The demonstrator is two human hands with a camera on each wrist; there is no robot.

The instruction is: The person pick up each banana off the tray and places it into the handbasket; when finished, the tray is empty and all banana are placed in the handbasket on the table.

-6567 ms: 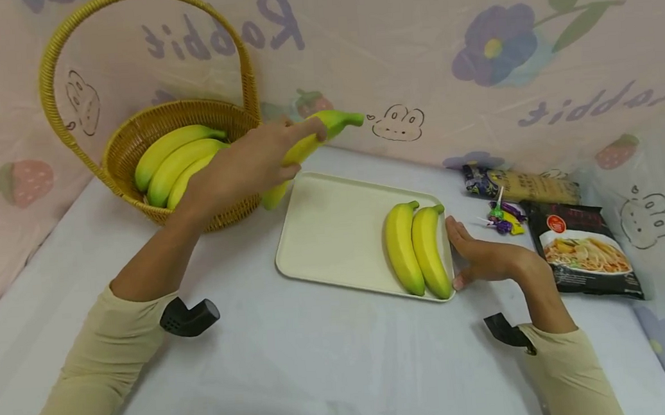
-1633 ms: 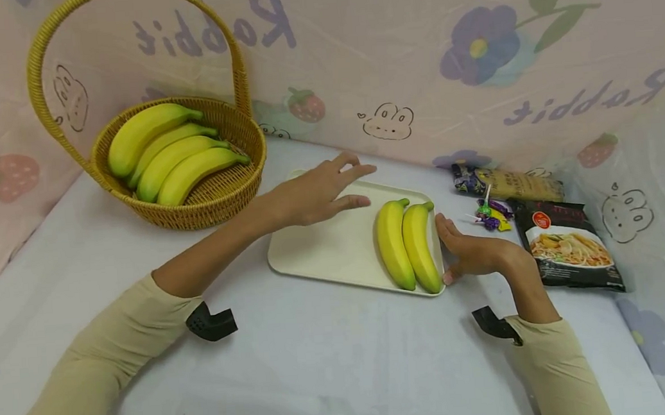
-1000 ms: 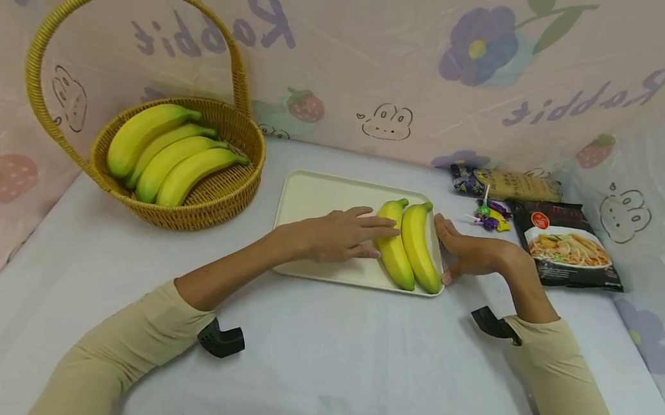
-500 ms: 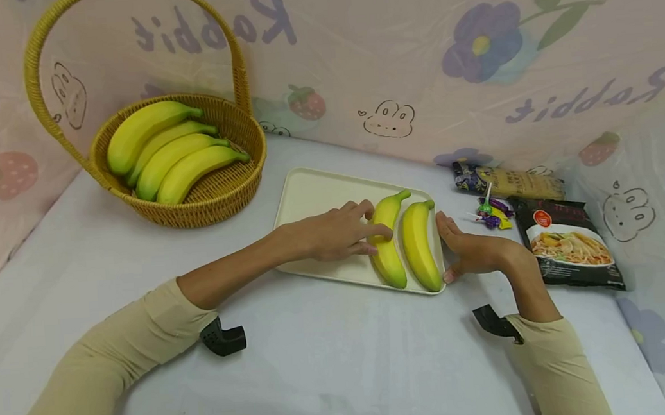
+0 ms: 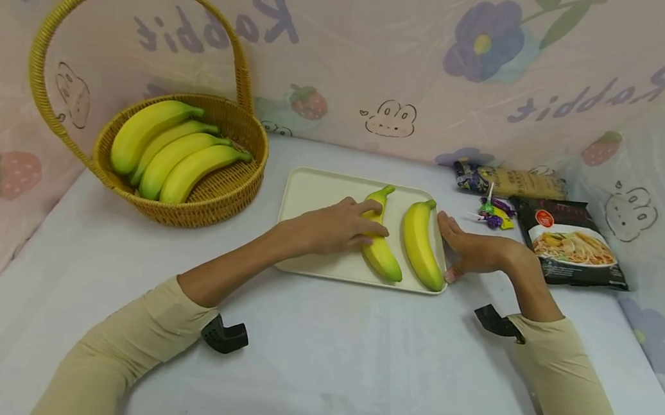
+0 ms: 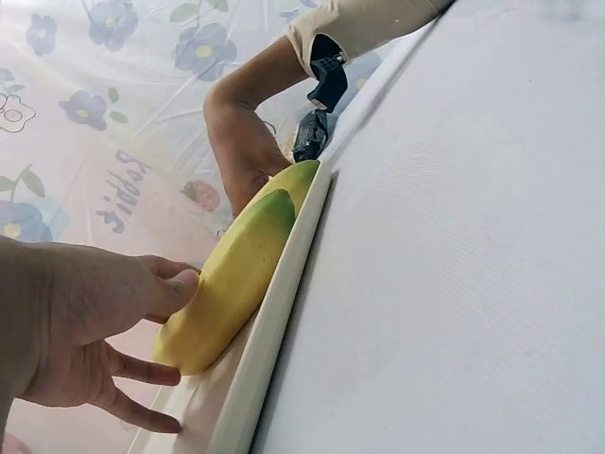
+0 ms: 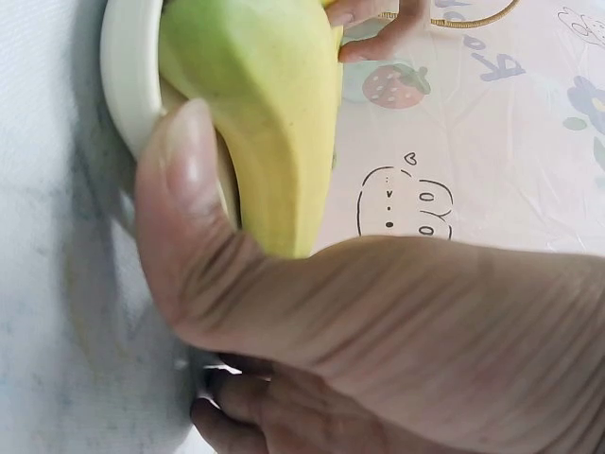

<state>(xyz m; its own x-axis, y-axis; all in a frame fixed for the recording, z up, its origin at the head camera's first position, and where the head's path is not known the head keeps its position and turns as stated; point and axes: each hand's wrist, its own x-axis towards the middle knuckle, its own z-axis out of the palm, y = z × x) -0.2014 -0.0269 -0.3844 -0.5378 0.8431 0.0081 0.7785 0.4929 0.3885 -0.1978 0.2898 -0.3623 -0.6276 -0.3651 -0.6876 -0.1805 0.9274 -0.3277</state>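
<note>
Two yellow bananas with greenish ends lie on a cream rectangular tray (image 5: 308, 193). My left hand (image 5: 336, 230) reaches over the tray and holds the left banana (image 5: 384, 258) by its middle, fingers across it. In the left wrist view the thumb (image 6: 175, 288) presses the side of this banana, while two fingers spread below it. A gap separates it from the right banana (image 5: 421, 246), which lies along the tray's right edge. My right hand (image 5: 471, 249) rests against that edge from outside, fingers extended; its thumb (image 7: 194, 180) touches the rim in the right wrist view.
At the back left stands a wicker basket (image 5: 205, 210) with a tall handle, holding several bananas (image 5: 196, 169). On the right lie a black noodle packet (image 5: 572, 245), a golden packet (image 5: 522, 181) and small wrapped candies (image 5: 497, 212). A printed curtain (image 5: 334, 59) hangs behind.
A banana earlier in my left hand now lies in the basket. The left hand has come back over the tray and drawn the left banana leftward, away from the other. The right hand stays put.
</note>
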